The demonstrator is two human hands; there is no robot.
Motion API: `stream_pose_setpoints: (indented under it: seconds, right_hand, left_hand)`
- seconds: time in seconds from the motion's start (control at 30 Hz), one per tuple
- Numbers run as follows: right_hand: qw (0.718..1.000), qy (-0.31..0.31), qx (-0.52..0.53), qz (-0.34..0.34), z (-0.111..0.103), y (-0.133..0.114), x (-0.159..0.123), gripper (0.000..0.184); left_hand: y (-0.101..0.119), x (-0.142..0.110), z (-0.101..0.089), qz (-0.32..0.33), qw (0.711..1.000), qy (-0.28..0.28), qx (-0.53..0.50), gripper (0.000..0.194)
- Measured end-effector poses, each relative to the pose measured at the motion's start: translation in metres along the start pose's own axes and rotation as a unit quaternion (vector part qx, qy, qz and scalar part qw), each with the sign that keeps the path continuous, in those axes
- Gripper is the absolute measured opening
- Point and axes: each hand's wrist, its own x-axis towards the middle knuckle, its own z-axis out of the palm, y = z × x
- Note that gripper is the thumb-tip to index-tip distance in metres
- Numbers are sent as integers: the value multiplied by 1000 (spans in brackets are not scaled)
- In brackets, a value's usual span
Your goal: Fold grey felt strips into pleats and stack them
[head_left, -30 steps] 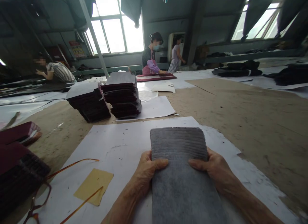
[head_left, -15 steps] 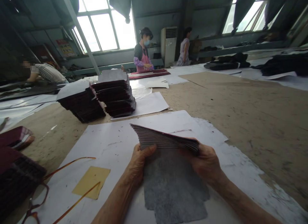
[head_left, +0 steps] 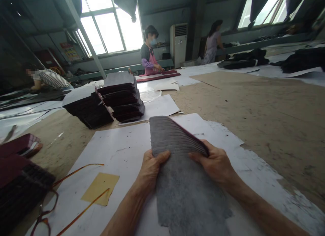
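A fanned stack of grey felt-backed sheets (head_left: 177, 161) lies in front of me on white paper (head_left: 122, 151). My left hand (head_left: 151, 168) grips the stack's left edge with the thumb on top. My right hand (head_left: 215, 163) grips its right edge the same way. The far end of the stack curves upward, showing several stepped layers with dark red edges. The near end spreads flat toward me.
Two tall piles of dark red pieces (head_left: 119, 95) stand at the back left. More dark red pieces (head_left: 17, 171) and eyeglasses (head_left: 48, 209) lie at the left, beside a yellow scrap (head_left: 100, 192). Three other people (head_left: 149, 51) work at far tables.
The stack went from flat to bent up sharply, and now it bows over less steeply with its fanned layers facing me. Both hands kept their grip on its sides.
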Motion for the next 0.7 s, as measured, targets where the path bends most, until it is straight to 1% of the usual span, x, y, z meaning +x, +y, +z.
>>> stream_pose_setpoints:
  seconds: [0.03, 0.07, 0.1, 0.13, 0.17, 0.2, 0.23, 0.27, 0.3, 0.33, 0.37, 0.4, 0.43, 0.5, 0.57, 0.6, 0.63, 0.67, 0.7]
  right_hand:
    - [995, -34, 63, 66, -1, -1, 2, 32]
    - [981, -69, 127, 126, -1, -2, 3, 35]
    - [965, -99, 177, 167, -2, -3, 4, 37]
    - [958, -110, 196, 175, -2, -3, 4, 37]
    - [965, -100, 186, 158, -2, -3, 3, 36]
    - [976, -73, 158, 128, -1, -2, 2, 33]
    - [989, -40, 118, 84, -1, -1, 0, 29]
    - [997, -11, 76, 32, -1, 1, -2, 25]
    - [999, 12, 40, -22, 0, 2, -4, 22]
    - [997, 23, 16, -66, 0, 3, -5, 22]
    - [996, 22, 7, -88, 1, 4, -6, 24]
    - [995, 18, 7, -93, 1, 4, -5, 26]
    - [997, 11, 14, -80, 1, 4, -4, 28]
    - [997, -28, 73, 4, 0, 3, 0, 34]
    - [980, -85, 158, 91, -1, 2, 3, 42]
    - [968, -106, 192, 120, -1, 1, 4, 45]
    - [963, -109, 208, 136, -1, 2, 4, 46]
    - [968, -92, 192, 130, -1, 2, 3, 44]
    - [983, -58, 144, 95, 0, 3, 1, 41]
  left_hand:
    - [0, 0, 0, 50, 997, 27, 52, 25]
    - [0, 1, 0, 106, 987, 54, 105, 21]
    - [0, 1, 0, 157, 974, 73, 147, 18]
    - [1, 1, 0, 193, 963, 85, 169, 16]
    - [1, 1, 0, 204, 961, 86, 167, 16]
    - [1, 1, 0, 185, 970, 75, 140, 18]
    - [1, 1, 0, 144, 984, 54, 95, 20]
    - [0, 1, 0, 89, 995, 29, 40, 21]
    - [-2, 1, 0, 33, 999, 6, -15, 21]
    - [-3, 1, 1, -13, 998, -13, -60, 22]
    - [-5, 1, 1, -43, 995, -25, -86, 22]
    - [-6, 1, 0, -50, 994, -26, -92, 22]
    - [-6, 1, 0, -37, 996, -17, -77, 22]
    - [-5, 3, -3, 28, 999, 15, 2, 23]
    - [-2, 4, -5, 113, 988, 55, 92, 18]
    - [-1, 4, -6, 143, 980, 68, 120, 15]
    - [0, 4, -6, 154, 977, 72, 128, 14]
    - [1, 3, -5, 141, 981, 67, 113, 15]
    - [1, 2, -4, 102, 990, 55, 80, 19]
